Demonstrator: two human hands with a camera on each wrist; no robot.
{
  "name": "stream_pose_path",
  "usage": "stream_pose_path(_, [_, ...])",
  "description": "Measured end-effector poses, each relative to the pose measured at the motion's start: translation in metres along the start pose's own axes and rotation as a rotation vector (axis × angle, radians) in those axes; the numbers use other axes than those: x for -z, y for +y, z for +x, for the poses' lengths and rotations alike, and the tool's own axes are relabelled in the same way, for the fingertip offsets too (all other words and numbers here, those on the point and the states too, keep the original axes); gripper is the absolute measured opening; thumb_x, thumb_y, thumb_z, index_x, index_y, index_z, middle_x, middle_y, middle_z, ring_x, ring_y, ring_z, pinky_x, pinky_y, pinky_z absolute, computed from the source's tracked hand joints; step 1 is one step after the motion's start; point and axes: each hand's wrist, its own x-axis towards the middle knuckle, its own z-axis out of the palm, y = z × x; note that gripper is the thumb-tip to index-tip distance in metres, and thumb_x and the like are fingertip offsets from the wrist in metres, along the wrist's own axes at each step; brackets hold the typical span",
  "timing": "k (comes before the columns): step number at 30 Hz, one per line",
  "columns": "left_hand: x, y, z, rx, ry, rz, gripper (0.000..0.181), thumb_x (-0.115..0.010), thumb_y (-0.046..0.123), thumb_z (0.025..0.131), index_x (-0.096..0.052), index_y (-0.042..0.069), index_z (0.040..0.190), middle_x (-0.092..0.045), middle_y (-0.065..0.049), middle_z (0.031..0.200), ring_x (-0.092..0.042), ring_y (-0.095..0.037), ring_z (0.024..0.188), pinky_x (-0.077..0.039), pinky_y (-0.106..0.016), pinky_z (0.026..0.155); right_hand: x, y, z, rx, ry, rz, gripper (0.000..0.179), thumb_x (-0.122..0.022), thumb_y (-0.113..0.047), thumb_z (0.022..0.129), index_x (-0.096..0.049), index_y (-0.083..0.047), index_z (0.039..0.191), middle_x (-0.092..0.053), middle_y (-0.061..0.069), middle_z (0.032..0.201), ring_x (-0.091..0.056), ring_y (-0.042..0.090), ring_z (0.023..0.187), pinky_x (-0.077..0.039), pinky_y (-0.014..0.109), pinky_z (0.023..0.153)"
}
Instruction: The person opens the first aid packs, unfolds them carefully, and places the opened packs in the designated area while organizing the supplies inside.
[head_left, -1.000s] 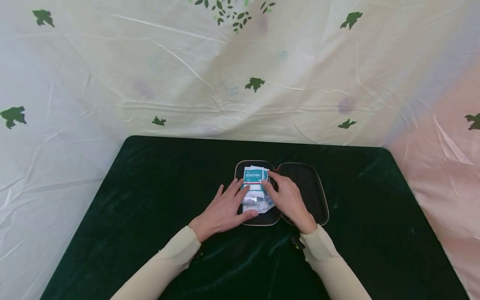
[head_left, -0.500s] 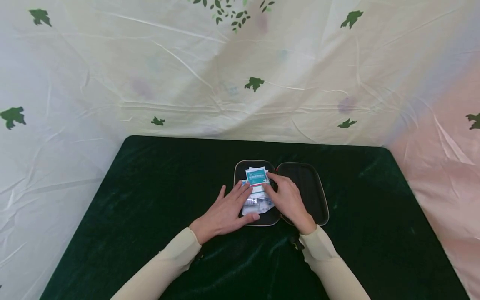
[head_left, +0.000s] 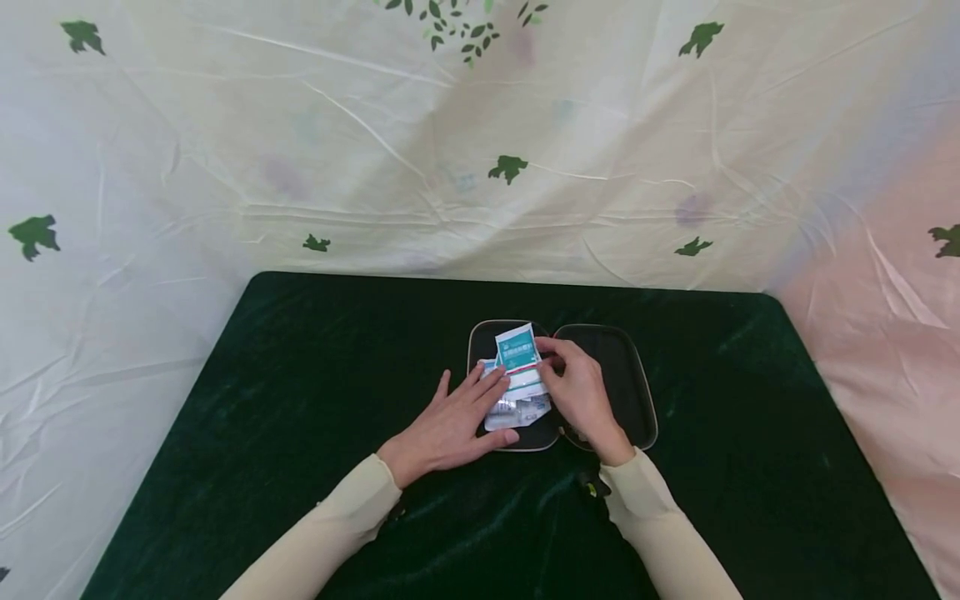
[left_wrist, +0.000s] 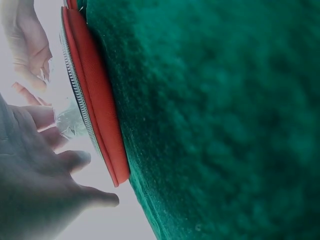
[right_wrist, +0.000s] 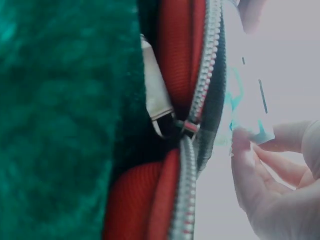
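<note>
Head view: flat rectangular teal-white packet point(head_left: 521, 362)

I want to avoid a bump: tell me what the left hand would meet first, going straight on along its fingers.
The left hand would probably meet the teal-and-white packet first: it shows right ahead in the head view, though whether they touch is unclear.

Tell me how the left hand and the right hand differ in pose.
The left hand has its fingers extended and thumb out; the right hand has its fingers bent. The right hand pinches the edge of the teal-and-white packet; the left hand pinches nothing. Both come from cream sleeves and reach over the open case.
</note>
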Motion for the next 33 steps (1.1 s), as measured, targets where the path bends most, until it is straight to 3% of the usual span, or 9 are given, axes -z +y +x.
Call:
stream_pose_path(10, [-0.001,-0.002,0.001,-0.04,0.067,-0.011,0.089,-0.034,0.077,0.099,-0.02,0.022,0.167,-0.007,0.004,0.174,-0.005,-0.027,0.16,-0.005,-0.067,0.122,0.017,0.007,-0.003,-0.093,-0.002,0.085,0.042,-0.062,-0.003,0.101,-0.061,-0.004,0.143,-0.06,0.018,0.135,-0.064,0.033,0.111,-0.055,0.049,0.094])
stream_pose_path(15, [0.0,-0.001,0.001,-0.037,0.09,-0.023,0.089,-0.036,0.077,0.098,-0.024,0.021,0.166,-0.006,0.004,0.174,-0.007,-0.027,0.159,-0.006,-0.064,0.123,0.028,0.016,-0.006,-0.125,-0.003,0.114,0.045,-0.059,-0.005,0.102,-0.056,-0.004,0.147,-0.06,0.02,0.138,-0.063,0.033,0.111,-0.054,0.038,0.088])
stream_pose_path(20, [0.0,0.002,0.004,-0.053,0.123,-0.011,0.089,-0.037,0.077,0.098,-0.029,0.02,0.165,-0.011,0.003,0.174,-0.011,-0.028,0.159,-0.009,-0.064,0.123,0.04,0.026,-0.009,-0.147,0.007,0.154,0.043,-0.057,-0.004,0.103,-0.058,-0.005,0.145,-0.061,0.019,0.129,-0.059,0.031,0.104,-0.051,0.025,0.081])
stream_pose_path(24, [0.0,0.008,0.008,-0.061,0.132,-0.013,0.088,-0.038,0.078,0.098,-0.03,0.02,0.164,-0.014,0.006,0.173,-0.011,-0.024,0.159,-0.009,-0.062,0.124,0.048,0.03,-0.011,-0.176,0.022,0.138,0.039,-0.055,-0.005,0.104,-0.062,-0.008,0.142,-0.056,0.018,0.125,-0.056,0.031,0.105,-0.05,0.028,0.083])
stream_pose_path(28, [-0.001,0.014,0.015,-0.088,0.127,-0.009,0.089,-0.037,0.078,0.097,-0.03,0.02,0.165,-0.014,0.006,0.173,-0.011,-0.021,0.159,-0.007,-0.06,0.124,0.056,0.036,-0.013,-0.211,0.022,0.123,0.04,-0.054,-0.008,0.105,-0.061,-0.009,0.144,-0.055,0.02,0.134,-0.056,0.033,0.109,-0.049,0.033,0.087])
stream_pose_path(33, [-0.001,0.023,0.025,-0.114,0.108,-0.001,0.089,-0.037,0.078,0.097,-0.03,0.02,0.165,-0.013,0.007,0.173,-0.01,-0.023,0.159,-0.006,-0.06,0.124,0.068,0.043,-0.015,-0.249,0.022,0.117,0.04,-0.053,-0.01,0.106,-0.061,-0.008,0.145,-0.059,0.02,0.135,-0.055,0.031,0.101,-0.046,0.029,0.077])
